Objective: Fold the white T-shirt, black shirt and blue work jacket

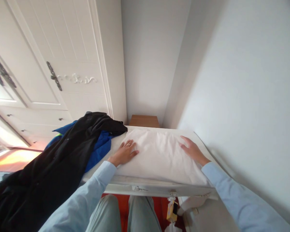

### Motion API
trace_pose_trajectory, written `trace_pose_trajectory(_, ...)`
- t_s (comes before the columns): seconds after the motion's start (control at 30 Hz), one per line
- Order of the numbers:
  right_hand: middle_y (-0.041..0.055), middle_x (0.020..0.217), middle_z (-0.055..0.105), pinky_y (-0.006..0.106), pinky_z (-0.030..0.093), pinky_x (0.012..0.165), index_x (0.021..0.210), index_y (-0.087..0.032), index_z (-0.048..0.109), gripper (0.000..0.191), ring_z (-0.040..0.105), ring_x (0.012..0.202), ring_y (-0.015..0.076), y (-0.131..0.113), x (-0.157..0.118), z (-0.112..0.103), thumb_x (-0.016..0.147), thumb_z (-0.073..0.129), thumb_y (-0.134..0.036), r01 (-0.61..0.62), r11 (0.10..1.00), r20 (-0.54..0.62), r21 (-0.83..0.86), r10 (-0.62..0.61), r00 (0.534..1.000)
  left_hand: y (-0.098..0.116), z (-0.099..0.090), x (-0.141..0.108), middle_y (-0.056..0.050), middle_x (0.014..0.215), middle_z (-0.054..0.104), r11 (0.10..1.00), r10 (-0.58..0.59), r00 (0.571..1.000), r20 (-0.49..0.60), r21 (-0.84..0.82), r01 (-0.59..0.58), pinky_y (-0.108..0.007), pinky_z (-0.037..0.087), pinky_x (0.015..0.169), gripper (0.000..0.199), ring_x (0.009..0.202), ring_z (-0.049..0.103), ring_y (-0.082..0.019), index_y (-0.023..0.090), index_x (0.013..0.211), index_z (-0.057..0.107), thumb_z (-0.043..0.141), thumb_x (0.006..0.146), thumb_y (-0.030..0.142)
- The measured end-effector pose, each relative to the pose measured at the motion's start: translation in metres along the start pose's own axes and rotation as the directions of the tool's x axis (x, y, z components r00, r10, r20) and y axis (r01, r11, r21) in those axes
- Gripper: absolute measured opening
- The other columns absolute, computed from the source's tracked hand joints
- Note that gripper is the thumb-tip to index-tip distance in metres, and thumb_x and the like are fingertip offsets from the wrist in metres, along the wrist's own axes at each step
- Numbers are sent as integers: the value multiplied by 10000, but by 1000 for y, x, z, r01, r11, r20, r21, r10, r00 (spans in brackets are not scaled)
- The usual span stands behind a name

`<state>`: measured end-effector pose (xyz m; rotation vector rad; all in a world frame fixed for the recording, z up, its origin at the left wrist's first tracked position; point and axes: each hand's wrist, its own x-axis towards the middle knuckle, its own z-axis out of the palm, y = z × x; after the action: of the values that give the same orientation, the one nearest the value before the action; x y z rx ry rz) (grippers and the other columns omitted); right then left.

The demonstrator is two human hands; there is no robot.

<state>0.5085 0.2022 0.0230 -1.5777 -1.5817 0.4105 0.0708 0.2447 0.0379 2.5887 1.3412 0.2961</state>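
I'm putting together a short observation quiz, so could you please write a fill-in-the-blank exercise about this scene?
1. The cloth between the left hand and the right hand is coloured ____.
2. A ring shows on a finger of the person's ____ hand.
3. Underneath the black garment, another garment shows, mostly coloured ____.

Missing words: white; left; blue.

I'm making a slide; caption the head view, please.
Left hand and right hand touch wrinkled white cloth beside a black garment.
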Motion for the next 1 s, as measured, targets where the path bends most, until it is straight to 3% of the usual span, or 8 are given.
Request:
trace_pose_trajectory(0.13,158,1494,590,553,286,1262,1261,-185,699,535,465,1456,351,18,-14,-5,855,607,-522,134,958,219,-252,-78,973,4,9,-12,-197,1633,407,999,6,1000,-27,54,-5,-559,178,1262,569,1564,278,-311,170,1531,448,379,1048,461)
trace_pose_trajectory(0.27,165,1519,565,542,281,1266,1311,-157,676,567,454,1468,334,31,-21,-15,918,516,-533,130,941,275,-313,-41,961,11,1,-15,-237,1591,452,997,-8,999,-41,78,11,-514,280,1218,612,1508,383,-333,112,1519,450,381,1040,487)
trace_pose_trajectory(0.37,170,1468,611,536,329,1242,1295,-163,687,543,524,1407,349,24,-12,-16,922,526,-524,126,928,271,-351,-28,962,16,-18,-3,-241,1432,603,994,-62,995,-80,89,70,-491,411,1106,590,1334,564,-351,113,1469,496,395,1033,497)
trace_pose_trajectory(0.5,136,1449,634,492,358,1224,1300,-194,684,474,542,1386,331,0,17,-3,935,556,-468,158,907,205,-391,-82,975,13,-39,36,-212,1334,656,973,-228,958,-175,-4,231,-441,437,1062,445,1257,606,-319,141,1315,607,409,1029,419)
trace_pose_trajectory(0.6,139,1429,648,460,385,1194,1317,-191,671,420,562,1361,304,-10,46,10,940,556,-336,101,889,139,-447,-43,989,0,-42,70,-241,1205,707,932,-361,919,-158,-76,353,-421,488,973,357,1166,663,-321,104,1183,675,446,984,294)
trace_pose_trajectory(0.7,177,1239,740,439,476,1074,1232,-167,714,384,667,1196,312,-8,72,15,868,594,-177,10,871,96,-492,43,994,-12,-38,91,-226,1082,756,914,-401,907,-128,-123,386,-386,513,881,264,1059,710,-320,112,1018,744,541,855,155)
trace_pose_trajectory(0.83,129,927,795,372,539,884,925,-175,783,237,737,914,285,-3,85,5,762,640,-78,-8,866,140,-500,90,986,-17,-39,93,-155,960,780,903,-413,897,-155,-201,381,-331,502,815,210,954,723,-280,156,853,760,558,803,122)
trace_pose_trajectory(1.0,107,1157,761,355,474,1030,1090,-204,758,286,678,1106,252,-6,70,-7,918,530,-215,126,871,150,-476,-60,987,-10,-42,84,-125,1099,734,871,-469,835,-289,-307,384,-303,464,876,177,1061,660,-243,169,966,695,550,890,239)
